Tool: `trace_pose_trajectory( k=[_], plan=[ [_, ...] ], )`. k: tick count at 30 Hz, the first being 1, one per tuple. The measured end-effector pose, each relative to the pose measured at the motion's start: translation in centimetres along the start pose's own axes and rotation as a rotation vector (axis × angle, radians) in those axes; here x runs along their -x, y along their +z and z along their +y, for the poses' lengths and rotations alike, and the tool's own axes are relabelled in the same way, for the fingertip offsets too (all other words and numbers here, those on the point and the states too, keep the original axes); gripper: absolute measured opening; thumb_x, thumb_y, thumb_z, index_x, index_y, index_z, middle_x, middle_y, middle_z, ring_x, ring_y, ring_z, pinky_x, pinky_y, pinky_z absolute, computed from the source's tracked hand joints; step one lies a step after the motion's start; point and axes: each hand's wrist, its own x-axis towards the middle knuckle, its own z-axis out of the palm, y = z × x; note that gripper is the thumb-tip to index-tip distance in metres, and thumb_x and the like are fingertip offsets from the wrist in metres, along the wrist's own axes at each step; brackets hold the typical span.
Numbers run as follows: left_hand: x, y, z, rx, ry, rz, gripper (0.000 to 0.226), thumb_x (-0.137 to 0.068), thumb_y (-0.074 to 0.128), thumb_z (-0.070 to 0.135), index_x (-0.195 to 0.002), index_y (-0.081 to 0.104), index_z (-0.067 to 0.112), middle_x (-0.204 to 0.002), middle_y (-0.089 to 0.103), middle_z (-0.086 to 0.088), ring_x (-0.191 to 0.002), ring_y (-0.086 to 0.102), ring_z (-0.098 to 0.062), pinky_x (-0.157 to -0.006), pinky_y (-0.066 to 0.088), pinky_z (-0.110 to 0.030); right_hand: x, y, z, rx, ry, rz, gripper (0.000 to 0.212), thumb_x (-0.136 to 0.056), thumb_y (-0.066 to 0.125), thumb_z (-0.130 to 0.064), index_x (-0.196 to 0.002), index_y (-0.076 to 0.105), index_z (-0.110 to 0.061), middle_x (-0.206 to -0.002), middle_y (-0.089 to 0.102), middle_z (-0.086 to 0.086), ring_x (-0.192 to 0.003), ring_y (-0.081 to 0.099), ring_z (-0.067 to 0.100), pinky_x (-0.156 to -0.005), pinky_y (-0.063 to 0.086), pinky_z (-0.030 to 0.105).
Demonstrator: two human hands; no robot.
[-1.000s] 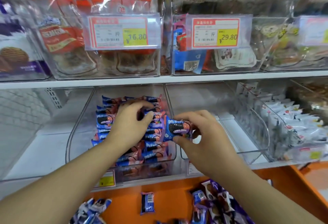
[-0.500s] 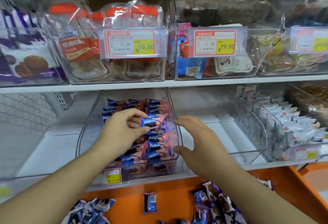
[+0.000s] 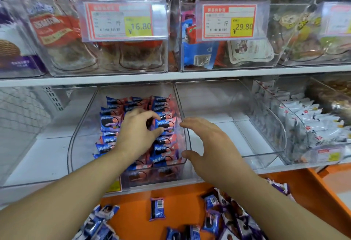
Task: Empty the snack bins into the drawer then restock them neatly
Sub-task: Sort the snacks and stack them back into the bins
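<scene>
My left hand [image 3: 139, 131] is down in the clear bin [image 3: 83, 125] on the lower shelf [image 3: 38, 156], thumb and forefinger pinching one blue-and-pink cookie pack [image 3: 165, 124] at the top of the right-hand row. The rest of the packs [image 3: 112, 123] stand in rows that fill the bin from back to front. My right hand [image 3: 210, 142] hangs just beside the bin's right wall, fingers spread and relaxed, thumb out, holding nothing. Behind it is the next bin [image 3: 256, 139], see-through, with only the white shelf showing through it. Further right, a third bin [image 3: 292, 125] is packed with white packets [image 3: 313, 122].

Below the shelf edge lies the orange drawer [image 3: 133, 215], with loose packs [image 3: 212, 218] scattered over it, blue ones and purple ones, and a single blue pack [image 3: 157, 209] lying apart in the middle.

On the upper shelf [image 3: 171, 76], a bin carries a price tag [image 3: 121, 22] reading 16.80, with red-topped bags [image 3: 57, 32] behind it; the neighbouring tag [image 3: 228, 21] reads 29.80, in front of mixed wrappers [image 3: 201, 51].
</scene>
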Motion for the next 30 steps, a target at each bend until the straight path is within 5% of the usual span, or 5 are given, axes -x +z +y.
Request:
trace_pose_trajectory(
  k=[7,10,16,20,30],
  plan=[
    [1.8,-2.7,1.3,0.060,-0.037,-0.052,0.046,-0.082,0.086,0.040,-0.123,0.066,0.042,-0.118,0.054,0.004,-0.112,0.054,-0.019,-0.090,0.040,-0.022,0.8,-1.2,-0.7,0.008,-0.063,0.014,0.067,-0.091,0.081,-0.032,-0.151,0.050,-0.035,-0.154,0.046,-0.017,-0.145,0.037,0.007,-0.110,0.011,0.001],
    [6.6,-5.1,3.6,0.195,0.033,-0.042,0.036,-0.089,0.079,0.033,-0.121,0.066,0.040,-0.111,0.057,0.012,-0.093,0.061,-0.006,-0.074,0.042,-0.009,2.8,-2.3,-1.6,-0.070,-0.150,0.018,0.053,-0.090,0.081,-0.027,-0.139,0.061,-0.033,-0.136,0.058,-0.017,-0.123,0.054,0.002,-0.102,0.039,0.008],
    [18.2,-2.8,1.5,0.367,-0.050,-0.481,0.021,-0.094,0.075,0.033,-0.111,0.065,0.042,-0.105,0.066,0.019,-0.098,0.065,-0.007,-0.082,0.056,-0.031,9.1,2.5,1.2,-0.108,0.010,-0.390,0.037,-0.091,0.079,-0.028,-0.126,0.069,-0.031,-0.111,0.063,-0.019,-0.099,0.062,0.001,-0.081,0.052,0.020],
    [20.2,3.3,-2.8,0.201,-0.130,-0.697,0.039,-0.097,0.070,0.045,-0.133,0.055,0.045,-0.133,0.052,0.025,-0.114,0.054,0.005,-0.097,0.048,-0.023,11.3,8.1,7.4,0.037,0.212,-0.583,0.043,-0.090,0.075,-0.026,-0.132,0.065,-0.024,-0.127,0.064,-0.005,-0.112,0.062,0.015,-0.094,0.047,0.024],
    [18.0,18.5,-14.0,0.006,-0.302,-0.609,0.074,-0.084,0.086,0.028,-0.150,0.053,0.024,-0.152,0.047,-0.003,-0.136,0.050,-0.023,-0.102,0.027,-0.013,8.8,21.1,19.4,0.177,0.460,-0.481,0.046,-0.087,0.066,-0.035,-0.132,0.062,-0.028,-0.132,0.065,0.002,-0.124,0.059,0.030,-0.110,0.045,0.040]
  ],
)
